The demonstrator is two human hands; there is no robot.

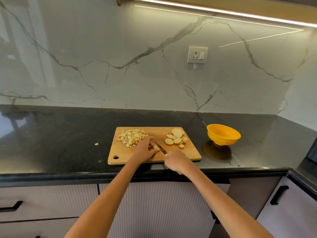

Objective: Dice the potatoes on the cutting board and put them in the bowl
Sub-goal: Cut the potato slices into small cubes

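Observation:
A wooden cutting board (188,154) lies on the black counter. A heap of diced potato (132,136) sits at its back left and several potato slices (176,137) at its back right. My left hand (145,150) holds down a potato slice (156,147) in the middle of the board. My right hand (176,161) grips a knife (160,147) whose blade rests on that slice. A yellow bowl (223,134) stands on the counter to the right of the board, tilted, with nothing visible inside.
One stray potato piece (96,143) lies on the black counter (60,134) left of the board. A marble wall with a socket (197,54) rises behind. Cabinet fronts with black handles (278,194) sit below the counter edge. A dark object (313,152) is at the far right.

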